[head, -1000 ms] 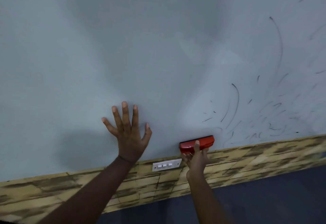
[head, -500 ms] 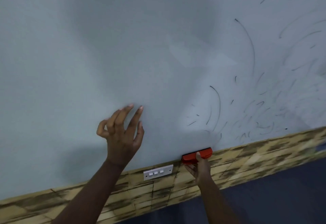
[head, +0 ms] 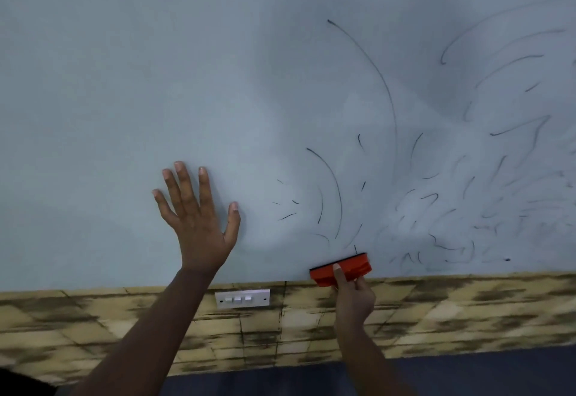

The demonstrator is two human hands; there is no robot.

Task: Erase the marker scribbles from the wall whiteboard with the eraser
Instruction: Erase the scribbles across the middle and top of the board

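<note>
The whiteboard (head: 156, 68) fills most of the frame, pale grey-blue, with its left half pretty much wiped. Thin black marker scribbles (head: 436, 202) (mostly curved strokes and little ticks) crowd the right side and lower middle. The red eraser (head: 341, 269) sits tilted at the board's bottom edge, lower center-right, dark felt against the surface.

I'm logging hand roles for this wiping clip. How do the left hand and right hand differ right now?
The left hand is open, fingers spread, and holds nothing; the right hand is closed around the red eraser. The left lies higher, on the whiteboard; the right sits at its bottom edge. Both are bare and reach up toward the board.
</note>
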